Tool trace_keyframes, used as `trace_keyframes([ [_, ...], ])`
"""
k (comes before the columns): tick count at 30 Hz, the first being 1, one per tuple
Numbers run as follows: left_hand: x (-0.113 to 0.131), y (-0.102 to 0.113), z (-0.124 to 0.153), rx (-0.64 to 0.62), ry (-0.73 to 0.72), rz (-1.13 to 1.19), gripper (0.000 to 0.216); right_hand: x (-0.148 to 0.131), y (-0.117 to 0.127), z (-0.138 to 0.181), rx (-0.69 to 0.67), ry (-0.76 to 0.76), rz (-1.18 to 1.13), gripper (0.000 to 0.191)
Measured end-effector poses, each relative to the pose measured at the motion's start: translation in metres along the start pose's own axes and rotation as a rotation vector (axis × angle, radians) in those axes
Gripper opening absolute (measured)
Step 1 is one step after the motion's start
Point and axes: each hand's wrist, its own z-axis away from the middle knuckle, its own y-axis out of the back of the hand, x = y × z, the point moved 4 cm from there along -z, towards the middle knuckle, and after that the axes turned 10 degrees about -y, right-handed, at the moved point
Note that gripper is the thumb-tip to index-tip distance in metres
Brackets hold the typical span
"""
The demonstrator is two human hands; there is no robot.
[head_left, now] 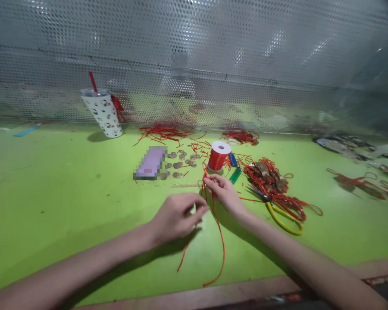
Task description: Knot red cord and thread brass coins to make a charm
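Observation:
My left hand is closed in a pinch on a red cord just above the green table. My right hand pinches the same cord a little farther back, near its knotted top. Two loose ends of the cord trail toward me, down to the table's front edge. Behind my right hand stands a spool of red thread. Yellow-handled scissors lie to the right of my right hand.
Several brass coins lie beside a purple phone. A pile of red-corded coin strings sits right of the spool, with a green lighter and a blue one. A patterned cup with a red straw stands back left. A perforated metal screen walls the table's far side.

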Motion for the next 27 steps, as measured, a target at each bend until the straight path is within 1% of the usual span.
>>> trace_keyframes([
  [1, -0.011, 0.008, -0.002, 0.112, 0.113, -0.004, 0.017, -0.001, -0.002, 0.002, -0.015, 0.028, 0.016, 0.036],
  [2, -0.019, 0.013, -0.003, 0.19, 0.207, 0.015, 0.019, -0.001, -0.005, 0.005, -0.036, 0.049, 0.027, 0.035],
  [3, -0.026, 0.015, -0.004, 0.234, 0.277, 0.057, 0.02, -0.002, -0.007, 0.006, -0.06, 0.068, 0.034, 0.034],
  [4, -0.032, 0.016, -0.004, 0.255, 0.324, 0.11, 0.022, -0.001, -0.01, 0.008, -0.087, 0.083, 0.035, 0.033],
  [6, -0.038, 0.013, -0.003, 0.26, 0.373, 0.212, 0.022, 0.0, -0.014, 0.01, -0.146, 0.107, 0.028, 0.031],
  [9, -0.045, 0.007, 0.001, 0.279, 0.401, 0.295, 0.019, 0.004, -0.02, 0.012, -0.231, 0.121, 0.024, 0.031],
  [11, -0.049, 0.005, 0.003, 0.306, 0.42, 0.336, 0.017, 0.007, -0.022, 0.013, -0.255, 0.121, 0.044, 0.03],
  [13, -0.052, 0.005, 0.003, 0.34, 0.442, 0.373, 0.016, 0.008, -0.02, 0.013, -0.23, 0.131, 0.077, 0.029],
  [16, -0.054, 0.009, 0.003, 0.393, 0.471, 0.411, 0.016, 0.003, -0.011, 0.01, -0.112, 0.18, 0.156, 0.026],
  [18, -0.054, 0.01, 0.002, 0.401, 0.489, 0.469, 0.018, -0.002, -0.004, 0.008, -0.028, 0.225, 0.212, 0.024],
  [20, -0.053, 0.009, 0.001, 0.383, 0.509, 0.545, 0.019, -0.007, 0.001, 0.007, 0.021, 0.26, 0.252, 0.023],
  [23, -0.048, 0.006, 0.0, 0.335, 0.527, 0.598, 0.017, -0.009, 0.002, 0.008, 0.033, 0.295, 0.295, 0.018],
  [27, -0.044, 0.006, -0.002, 0.301, 0.533, 0.588, 0.014, -0.009, -0.001, 0.01, 0.047, 0.324, 0.41, 0.015],
])
